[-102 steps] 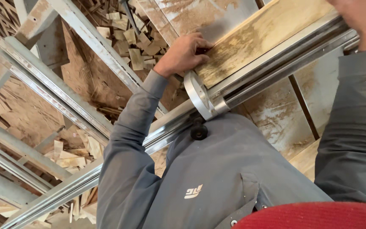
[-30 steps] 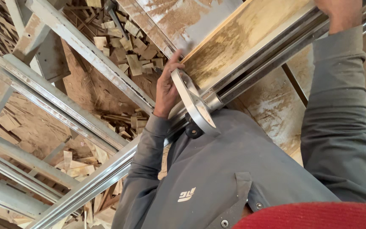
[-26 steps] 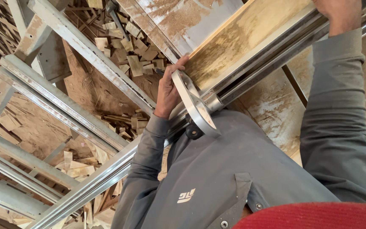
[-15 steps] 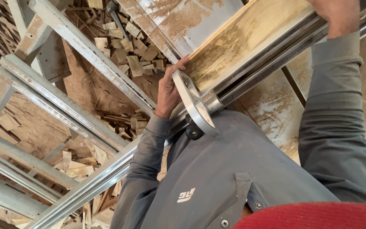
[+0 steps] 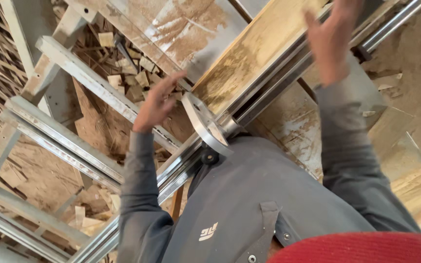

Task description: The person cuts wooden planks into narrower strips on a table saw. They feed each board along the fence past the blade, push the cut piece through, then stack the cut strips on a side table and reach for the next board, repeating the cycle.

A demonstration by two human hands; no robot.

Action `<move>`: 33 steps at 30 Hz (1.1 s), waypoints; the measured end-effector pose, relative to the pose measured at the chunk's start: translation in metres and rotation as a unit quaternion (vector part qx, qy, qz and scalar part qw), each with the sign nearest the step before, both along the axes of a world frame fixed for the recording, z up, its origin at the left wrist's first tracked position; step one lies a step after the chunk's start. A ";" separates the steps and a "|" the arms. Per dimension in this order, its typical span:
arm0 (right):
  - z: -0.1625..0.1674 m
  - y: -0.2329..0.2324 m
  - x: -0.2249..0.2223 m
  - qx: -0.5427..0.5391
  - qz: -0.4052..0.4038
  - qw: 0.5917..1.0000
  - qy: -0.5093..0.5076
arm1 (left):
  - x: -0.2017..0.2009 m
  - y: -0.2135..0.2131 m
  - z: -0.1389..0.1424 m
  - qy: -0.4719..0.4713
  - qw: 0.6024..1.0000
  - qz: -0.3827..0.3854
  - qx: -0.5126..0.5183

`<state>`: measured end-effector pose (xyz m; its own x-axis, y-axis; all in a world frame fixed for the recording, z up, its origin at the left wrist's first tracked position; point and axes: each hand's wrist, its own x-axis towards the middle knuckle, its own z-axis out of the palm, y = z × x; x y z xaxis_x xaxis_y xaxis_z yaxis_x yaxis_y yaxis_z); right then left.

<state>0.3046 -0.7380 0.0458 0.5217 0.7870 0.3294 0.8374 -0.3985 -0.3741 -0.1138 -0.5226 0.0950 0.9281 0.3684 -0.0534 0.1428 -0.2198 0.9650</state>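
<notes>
The long pale wooden board, dusted with sawdust, lies on the metal counter of a saw rig, its near end stopping just above a round silver metal guide plate that sits on a pair of shiny steel rails. Taking that guide plate as the landmark: the rails run through it on a slant, up and to the right along the board's lower edge, and down and to the left past the person's grey jacket.

The left hand hangs in the air just to the left of the plate, fingers spread and slightly curled, clear of the board and gripping nothing (its fingertips come close to the board's near corner, but a gap shows). The right hand is raised well up and to the right of the plate, over the rails and the far stretch of the board, palm open, fingers apart, also empty; it is somewhat blurred, so whether it brushes the rail cannot be told.

Left of the plate, beyond the left hand, grey angle-iron frame bars cross over a floor littered with small wooden offcuts and shavings. Below the plate a strip of red fabric fills the picture's lower right corner.
</notes>
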 end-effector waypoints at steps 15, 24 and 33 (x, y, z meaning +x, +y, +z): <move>0.071 -0.007 -0.175 0.105 0.240 0.965 0.019 | 0.187 0.008 -0.074 0.240 0.934 -0.083 0.251; 0.061 0.042 -0.168 0.106 0.250 0.962 0.026 | 0.198 0.064 -0.086 0.245 0.927 -0.111 0.262; 0.067 0.128 -0.167 0.119 0.262 0.958 0.012 | 0.197 0.155 -0.086 0.239 0.925 -0.110 0.273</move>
<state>0.1375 -0.6098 0.1124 0.0858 0.8466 0.5253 0.8887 0.1733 -0.4245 0.0836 -0.3681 0.0093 0.9025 0.2667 -0.3383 0.4181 -0.7311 0.5392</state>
